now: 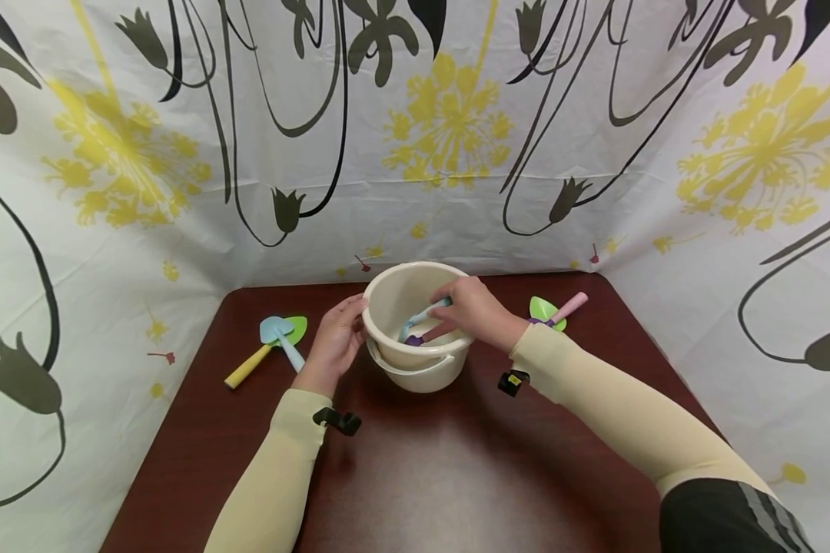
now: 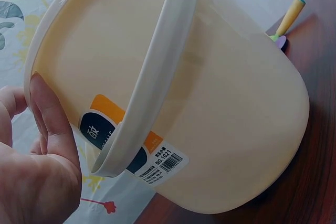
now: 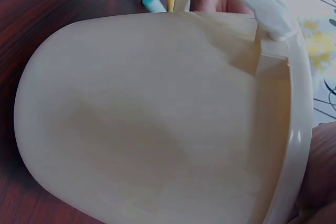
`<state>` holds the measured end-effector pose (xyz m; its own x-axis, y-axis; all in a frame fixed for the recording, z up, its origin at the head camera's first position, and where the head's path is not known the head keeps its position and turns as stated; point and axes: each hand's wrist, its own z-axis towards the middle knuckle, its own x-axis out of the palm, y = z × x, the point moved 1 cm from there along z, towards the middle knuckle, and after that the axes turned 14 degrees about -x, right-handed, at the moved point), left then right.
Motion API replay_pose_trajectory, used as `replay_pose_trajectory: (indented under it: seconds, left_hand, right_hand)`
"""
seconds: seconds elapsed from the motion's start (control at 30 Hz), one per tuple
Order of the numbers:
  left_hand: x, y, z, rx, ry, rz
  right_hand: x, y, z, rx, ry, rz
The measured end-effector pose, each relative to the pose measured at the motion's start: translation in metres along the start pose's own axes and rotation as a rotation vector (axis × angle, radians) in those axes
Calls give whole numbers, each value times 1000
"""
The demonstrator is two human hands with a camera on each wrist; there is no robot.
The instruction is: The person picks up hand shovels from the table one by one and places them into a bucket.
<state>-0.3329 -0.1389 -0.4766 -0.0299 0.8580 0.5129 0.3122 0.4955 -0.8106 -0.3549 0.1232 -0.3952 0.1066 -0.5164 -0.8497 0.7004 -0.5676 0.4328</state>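
A cream plastic bucket (image 1: 422, 380) stands at the back middle of the table, its handle (image 1: 404, 371) lowered across the front. My left hand (image 1: 336, 338) holds the bucket's rim on the left side; the left wrist view shows its fingers (image 2: 50, 103) at the rim, near a label (image 2: 163, 163). My right hand (image 1: 477, 311) reaches over the right rim and pinches a slim light blue toy tool (image 1: 422, 315), slanting down into the bucket. Beside it inside lies a small purple piece (image 1: 413, 340). In the right wrist view the bucket wall hides most of this hand.
Left of the bucket lie a light blue toy shovel (image 1: 274, 329), a green-headed one (image 1: 296, 329) and a yellow handle (image 1: 247, 367). To the right lie a green toy shovel head (image 1: 542, 309) and a pink handle (image 1: 570, 306). A patterned curtain (image 1: 449, 223) borders the table.
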Motion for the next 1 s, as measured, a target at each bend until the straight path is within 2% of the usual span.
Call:
replay_pose_trajectory:
  seconds: [0.2,0.43,0.8,1.0]
  left_hand:
    - [-1,1,0,-4,-2,11]
    - [0,1,0,2,6,4]
    - [0,1,1,1,4,-1]
    - [0,2,1,3,8,-1]
  right_hand:
    - [2,0,2,-5,37,0]
    - [3,2,5,-58,70,-22]
    - [3,2,12,-115,130,-117]
    - [4,0,13,-134,185,-112]
